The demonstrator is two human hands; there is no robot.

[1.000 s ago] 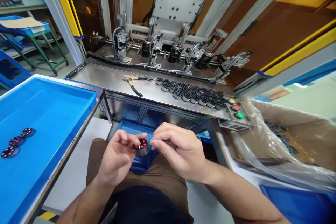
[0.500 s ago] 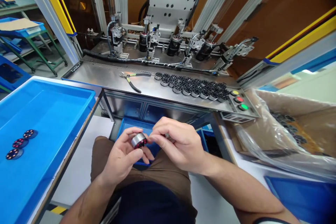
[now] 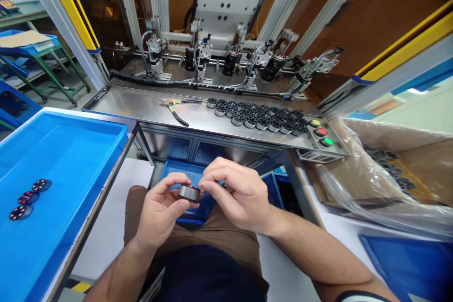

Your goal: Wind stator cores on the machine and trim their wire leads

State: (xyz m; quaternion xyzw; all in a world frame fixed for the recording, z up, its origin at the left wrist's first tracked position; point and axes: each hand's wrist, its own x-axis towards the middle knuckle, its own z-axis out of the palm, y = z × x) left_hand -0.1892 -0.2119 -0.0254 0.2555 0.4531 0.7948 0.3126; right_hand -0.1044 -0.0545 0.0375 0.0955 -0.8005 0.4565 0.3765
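Head view, lower centre of the frame: the left hand pinches a small round metal part between thumb and fingertips, edge-on to the camera so only its grey rim shows, while the right hand closes on it from the right, fingertips meeting the part's right side; whether something thin is caught between those right fingers cannot be told. The part is held over the lap, above a blue bin under the bench. To handle it well, the left grip should sit on the rim only, clear of the faces, and the right fingertips should work in small motions with both wrists close together so the piece does not slip down into the bin. Tilting one face toward the eyes would likely make any checking easier than the present edge-on pose. At the left of the frame a blue tray carries three red-wound discs in a short row. Above centre, on the steel bench, lie a cluster of dark ring parts, pliers, and three coloured buttons. A plastic-lined carton with more dark parts fills the right.
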